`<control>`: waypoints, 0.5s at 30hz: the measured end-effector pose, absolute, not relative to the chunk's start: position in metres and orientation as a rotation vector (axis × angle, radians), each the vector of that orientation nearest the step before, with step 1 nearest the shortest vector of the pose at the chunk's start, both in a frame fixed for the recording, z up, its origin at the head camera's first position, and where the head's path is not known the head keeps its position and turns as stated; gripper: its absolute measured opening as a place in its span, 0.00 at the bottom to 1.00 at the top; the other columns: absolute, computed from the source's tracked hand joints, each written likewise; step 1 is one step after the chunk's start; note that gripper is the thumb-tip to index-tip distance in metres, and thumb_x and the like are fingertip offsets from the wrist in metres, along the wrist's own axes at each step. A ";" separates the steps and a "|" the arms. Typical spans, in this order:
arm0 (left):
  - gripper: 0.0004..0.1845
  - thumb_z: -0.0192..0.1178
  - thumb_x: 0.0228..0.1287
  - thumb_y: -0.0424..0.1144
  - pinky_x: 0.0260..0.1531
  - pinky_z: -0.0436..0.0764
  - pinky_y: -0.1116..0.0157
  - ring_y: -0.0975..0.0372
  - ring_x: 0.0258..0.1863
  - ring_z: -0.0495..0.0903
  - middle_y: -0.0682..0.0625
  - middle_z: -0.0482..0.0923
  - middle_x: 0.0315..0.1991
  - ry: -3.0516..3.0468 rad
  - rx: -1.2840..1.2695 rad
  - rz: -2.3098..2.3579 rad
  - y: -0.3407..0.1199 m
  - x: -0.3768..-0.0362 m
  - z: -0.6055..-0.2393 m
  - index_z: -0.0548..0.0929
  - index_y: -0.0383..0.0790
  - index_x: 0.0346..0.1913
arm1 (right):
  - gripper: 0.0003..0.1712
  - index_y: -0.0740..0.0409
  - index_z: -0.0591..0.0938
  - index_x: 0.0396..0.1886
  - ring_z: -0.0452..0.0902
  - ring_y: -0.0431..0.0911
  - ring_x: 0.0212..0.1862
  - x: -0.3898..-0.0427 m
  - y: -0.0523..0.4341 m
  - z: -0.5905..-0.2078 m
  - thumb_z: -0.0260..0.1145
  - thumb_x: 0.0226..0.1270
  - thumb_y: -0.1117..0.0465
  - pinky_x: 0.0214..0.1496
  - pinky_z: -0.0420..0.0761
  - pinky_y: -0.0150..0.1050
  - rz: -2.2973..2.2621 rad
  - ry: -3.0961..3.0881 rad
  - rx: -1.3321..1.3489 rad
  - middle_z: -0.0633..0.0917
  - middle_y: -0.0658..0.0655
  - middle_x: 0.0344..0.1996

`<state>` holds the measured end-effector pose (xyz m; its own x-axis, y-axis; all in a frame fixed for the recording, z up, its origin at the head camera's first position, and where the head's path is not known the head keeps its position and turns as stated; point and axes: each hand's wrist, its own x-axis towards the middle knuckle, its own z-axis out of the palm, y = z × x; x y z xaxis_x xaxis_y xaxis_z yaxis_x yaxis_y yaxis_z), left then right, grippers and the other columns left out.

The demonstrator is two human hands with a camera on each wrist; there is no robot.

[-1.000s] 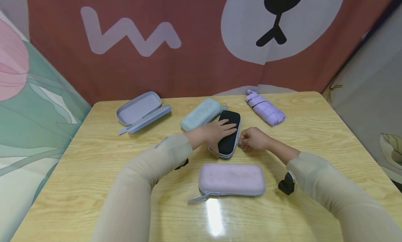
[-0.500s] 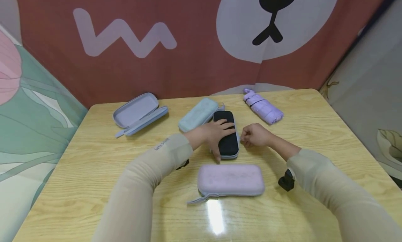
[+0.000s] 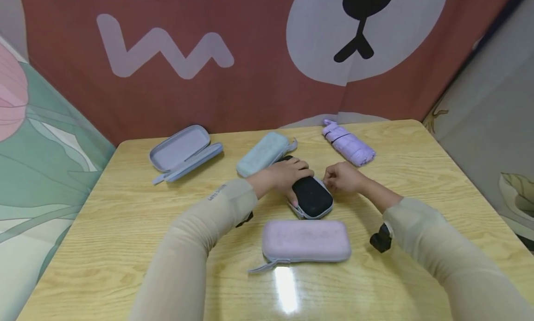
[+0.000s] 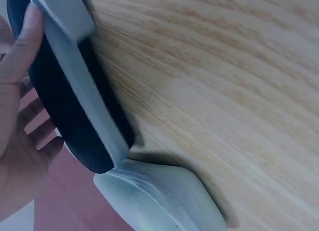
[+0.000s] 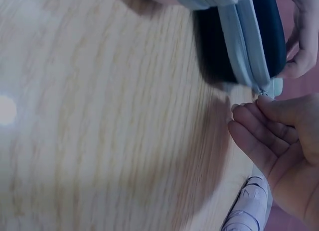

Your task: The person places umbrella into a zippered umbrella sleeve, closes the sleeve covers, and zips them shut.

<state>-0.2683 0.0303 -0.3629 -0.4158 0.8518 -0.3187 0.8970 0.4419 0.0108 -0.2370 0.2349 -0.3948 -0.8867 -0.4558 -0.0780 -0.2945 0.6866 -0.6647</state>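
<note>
Pale blue zip case (image 3: 263,153). Left hand (image 3: 285,175): gripping black zip case (image 3: 314,198), placed at the blue one's 4 o'clock, lilac zip case's (image 3: 306,240) 12 o'clock. Right hand (image 3: 342,177), black case's 2-to-3 o'clock: pinching its zip pull (image 5: 262,93).

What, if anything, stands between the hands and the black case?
Nothing visible: the left hand grips the black case directly, and the right hand pinches its zipper pull. The pink case lies nearer the person, not between.
</note>
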 end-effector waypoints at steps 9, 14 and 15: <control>0.42 0.64 0.44 0.54 0.57 0.54 0.64 0.59 0.59 0.54 0.50 0.56 0.60 2.417 1.479 -0.140 0.014 -0.268 -0.368 0.56 0.50 0.64 | 0.09 0.62 0.77 0.17 0.71 0.39 0.19 -0.232 0.231 -0.398 0.56 0.50 0.76 0.21 0.71 0.32 -0.966 2.678 -0.673 0.76 0.49 0.13; 0.40 0.61 0.50 0.51 0.58 0.53 0.63 0.58 0.60 0.54 0.49 0.56 0.60 2.442 1.489 -0.138 -0.001 -0.264 -0.371 0.54 0.51 0.65 | 0.09 0.61 0.77 0.18 0.69 0.39 0.18 -0.228 0.232 -0.398 0.57 0.50 0.76 0.20 0.70 0.32 -0.953 2.679 -0.667 0.75 0.49 0.13; 0.40 0.60 0.50 0.52 0.57 0.54 0.63 0.58 0.59 0.55 0.49 0.57 0.60 2.461 1.494 -0.144 -0.005 -0.263 -0.372 0.54 0.51 0.65 | 0.09 0.62 0.77 0.18 0.70 0.40 0.18 -0.227 0.232 -0.398 0.57 0.51 0.76 0.20 0.71 0.32 -0.960 2.673 -0.667 0.76 0.49 0.14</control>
<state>-0.2631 -0.0045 -0.3718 -0.4385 0.8573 -0.2698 0.8829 0.4670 0.0491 -0.2273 0.2318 -0.3981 -0.8717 -0.4869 -0.0555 -0.3404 0.6830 -0.6463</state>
